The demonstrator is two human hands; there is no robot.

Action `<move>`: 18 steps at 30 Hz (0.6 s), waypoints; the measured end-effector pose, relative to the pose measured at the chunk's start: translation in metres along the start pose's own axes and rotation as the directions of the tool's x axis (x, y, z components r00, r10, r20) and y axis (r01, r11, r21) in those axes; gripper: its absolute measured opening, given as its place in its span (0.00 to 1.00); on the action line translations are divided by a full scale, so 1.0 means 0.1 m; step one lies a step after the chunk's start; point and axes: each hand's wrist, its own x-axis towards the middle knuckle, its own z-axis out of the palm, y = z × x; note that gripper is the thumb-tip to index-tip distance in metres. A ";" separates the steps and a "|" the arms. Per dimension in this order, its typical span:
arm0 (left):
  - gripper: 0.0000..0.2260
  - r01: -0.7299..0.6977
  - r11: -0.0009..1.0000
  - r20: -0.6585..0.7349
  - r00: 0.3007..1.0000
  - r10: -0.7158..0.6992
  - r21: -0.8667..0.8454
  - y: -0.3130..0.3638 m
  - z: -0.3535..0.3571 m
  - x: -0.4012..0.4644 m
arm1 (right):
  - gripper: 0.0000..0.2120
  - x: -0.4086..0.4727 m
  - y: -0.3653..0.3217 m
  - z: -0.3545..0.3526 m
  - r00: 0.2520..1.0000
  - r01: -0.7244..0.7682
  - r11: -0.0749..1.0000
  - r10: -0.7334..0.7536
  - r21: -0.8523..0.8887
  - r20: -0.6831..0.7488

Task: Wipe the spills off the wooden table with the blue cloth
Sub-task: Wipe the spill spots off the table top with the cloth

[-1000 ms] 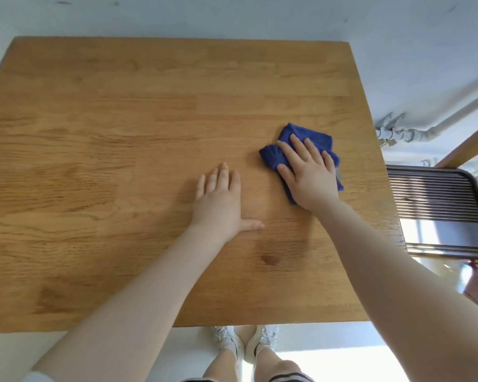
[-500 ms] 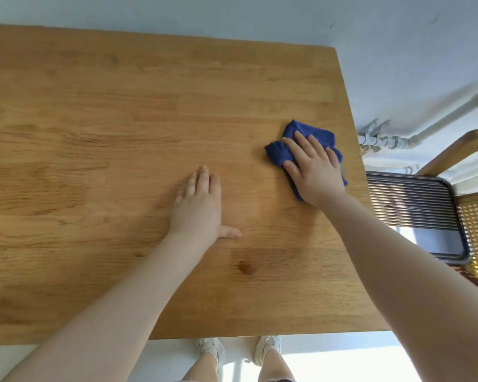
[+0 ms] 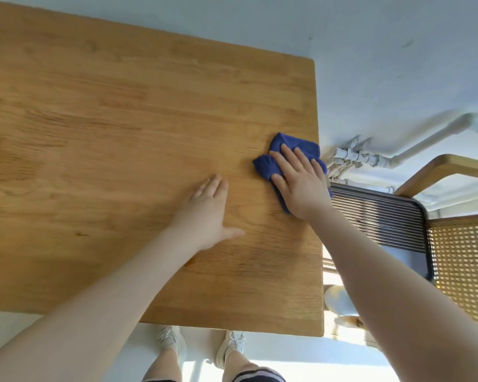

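Counts of the items in view on and around one wooden tabletop (image 3: 122, 119).

One blue cloth (image 3: 265, 166) lies near the right edge of the tabletop. Two hands are on the tabletop: one left hand (image 3: 207, 213) and one right hand (image 3: 301, 183). Past the right edge: one dark slatted panel (image 3: 381, 221), one chair with a woven cane seat (image 3: 464, 260), and one run of white pipes (image 3: 414, 144). Below the near edge: two white shoes (image 3: 171, 343).

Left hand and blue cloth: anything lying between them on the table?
Nothing: in the head view only bare wood of the table separates the left hand from the blue cloth under the right hand.
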 end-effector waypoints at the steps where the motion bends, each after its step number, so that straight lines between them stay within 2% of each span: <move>1: 0.47 0.019 1.000 0.005 1.000 -0.020 0.007 0.02 0.03 0.00 | 0.23 -0.05 0.00 0.02 1.000 -0.006 1.000 0.006 0.008 -0.012; 3: 0.49 0.057 0.997 -0.002 0.998 -0.057 0.055 0.08 0.08 -0.03 | 0.23 -0.34 -0.04 0.08 0.998 0.047 0.999 -0.047 0.005 -0.032; 6: 0.55 0.097 0.990 0.007 0.995 -0.098 0.102 0.18 0.11 -0.04 | 0.24 -0.80 -0.01 0.11 0.978 0.208 0.978 -0.208 -0.023 -0.013; 8: 0.58 0.122 0.985 0.003 0.992 -0.123 0.120 0.22 0.12 -0.04 | 0.24 -0.74 0.12 0.06 0.944 0.330 0.943 -0.329 -0.035 0.029; 10: 0.59 0.146 0.982 -0.027 0.989 -0.143 0.122 0.25 0.12 0.00 | 0.25 -0.48 0.24 -0.01 0.921 0.389 0.920 -0.388 -0.050 0.032; 15: 0.58 0.170 0.975 -0.010 0.985 -0.170 0.145 0.30 0.15 0.03 | 0.24 0.04 0.32 -0.06 0.988 0.152 0.988 -0.152 -0.014 0.015; 18: 0.59 0.192 0.970 0.003 0.981 -0.195 0.149 0.32 0.16 0.01 | 0.25 -0.26 0.25 -0.01 0.975 0.224 0.974 -0.224 -0.018 0.006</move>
